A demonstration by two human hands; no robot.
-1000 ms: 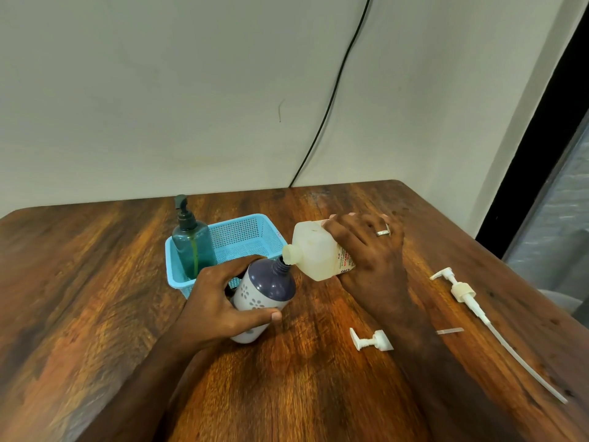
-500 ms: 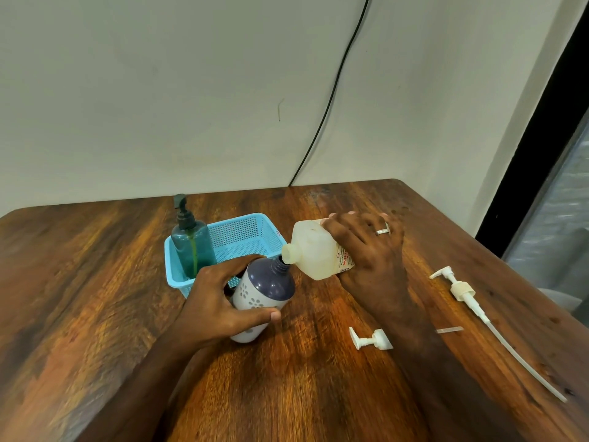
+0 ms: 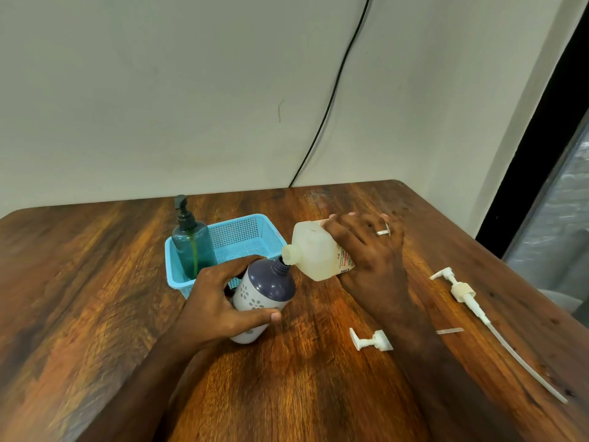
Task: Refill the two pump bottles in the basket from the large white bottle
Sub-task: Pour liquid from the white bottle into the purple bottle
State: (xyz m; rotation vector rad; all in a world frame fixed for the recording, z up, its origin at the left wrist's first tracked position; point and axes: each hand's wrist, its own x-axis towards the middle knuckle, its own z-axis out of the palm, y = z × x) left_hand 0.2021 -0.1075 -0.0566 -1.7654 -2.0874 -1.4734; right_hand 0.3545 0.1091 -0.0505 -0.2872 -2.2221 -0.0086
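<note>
My left hand (image 3: 220, 301) grips a purple and white flowered bottle (image 3: 264, 291) with its pump off, tilted on the table in front of the basket. My right hand (image 3: 369, 250) holds the large white bottle (image 3: 315, 253) tipped on its side, its open neck touching the mouth of the purple bottle. A green pump bottle (image 3: 191, 247) stands upright at the left end of the blue basket (image 3: 248, 237).
A small white pump head (image 3: 369, 339) lies on the wooden table (image 3: 95, 282) by my right forearm. A long white pump with its tube (image 3: 471, 301) lies at the right, next to a small clear strip (image 3: 449, 330). A black cable (image 3: 331, 100) runs down the wall.
Both hands and bottles hold almost the same position; the white bottle stays tipped at the purple bottle's mouth.
</note>
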